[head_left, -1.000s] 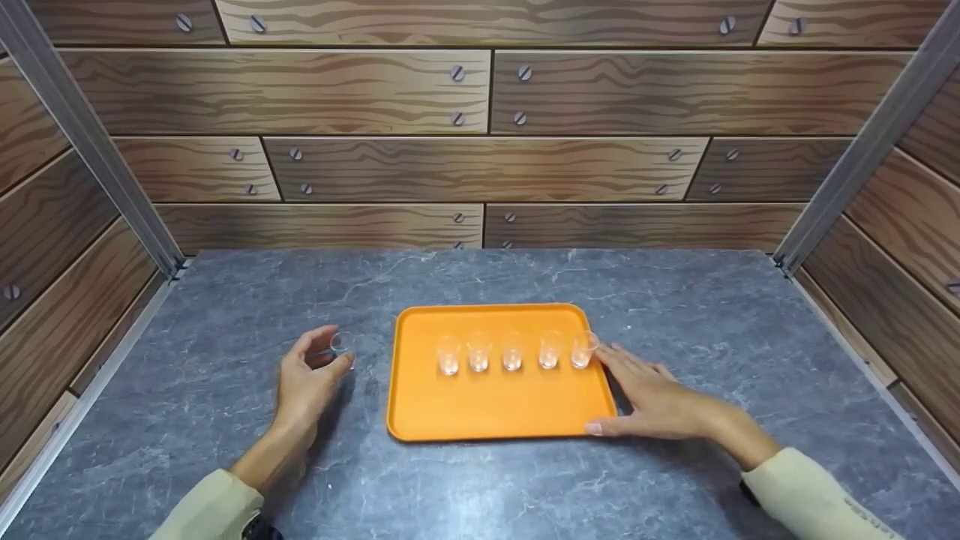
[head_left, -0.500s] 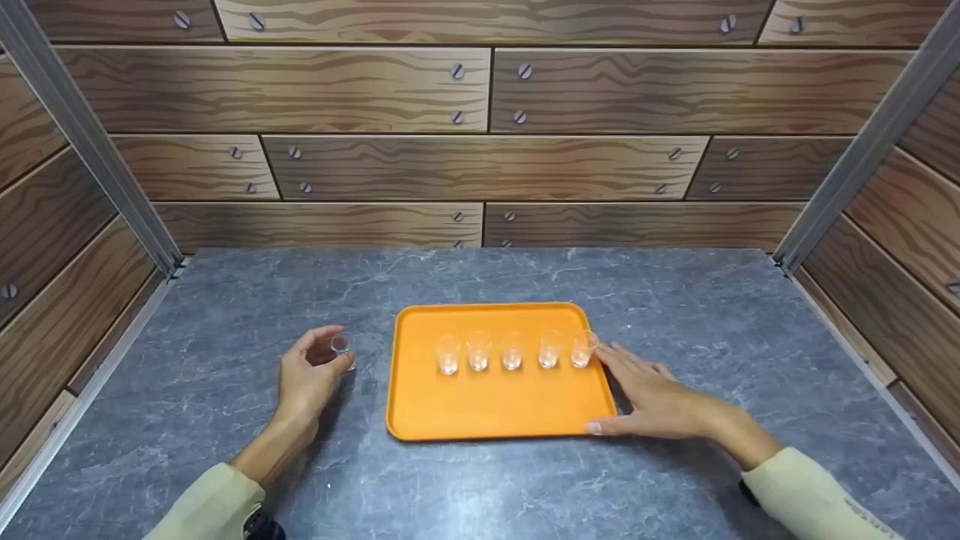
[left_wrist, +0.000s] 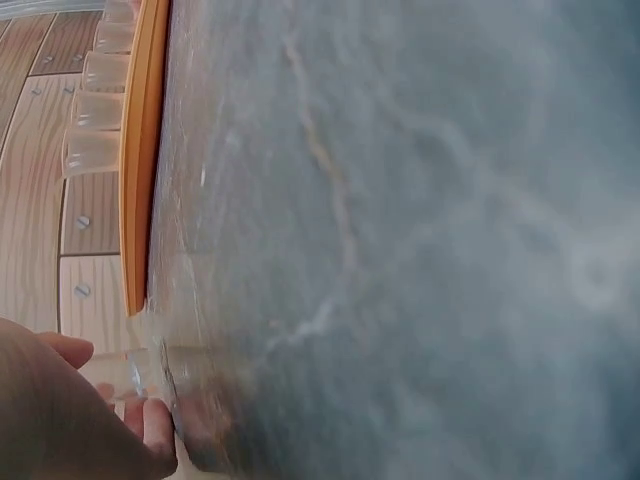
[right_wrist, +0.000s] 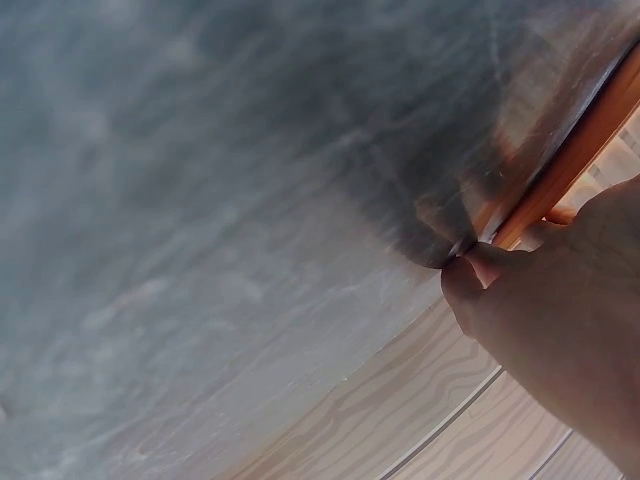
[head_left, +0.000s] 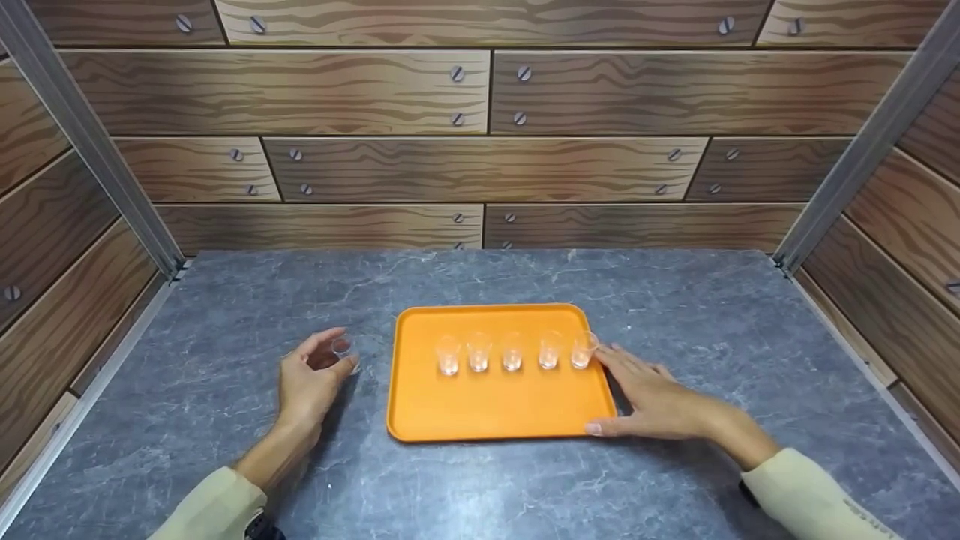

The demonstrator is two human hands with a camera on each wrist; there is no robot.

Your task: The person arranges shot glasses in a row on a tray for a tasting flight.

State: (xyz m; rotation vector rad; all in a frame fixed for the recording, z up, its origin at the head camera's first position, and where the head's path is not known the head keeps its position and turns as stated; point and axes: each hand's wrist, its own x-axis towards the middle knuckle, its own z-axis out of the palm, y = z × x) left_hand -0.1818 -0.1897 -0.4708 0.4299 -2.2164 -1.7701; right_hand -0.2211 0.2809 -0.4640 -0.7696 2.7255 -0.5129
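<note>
My left hand holds a small clear cup between thumb and fingers, close over the table to the left of the tray. The left wrist view shows the same clear cup upright at the fingertips. On the orange tray stands a row of several clear cups. My right hand lies at the tray's right side, thumb at the near corner and fingers stretched to the edge beside the rightmost cup. From the right wrist, the fingertips appear low at the tray's edge.
The tabletop is grey with a marble pattern. Wood-patterned panels rise behind it and on both sides, with metal posts at the back corners.
My left hand and the cup in it have shifted very slightly toward me and the tray. The right hand, the tray and the row of cups stay where they were.
</note>
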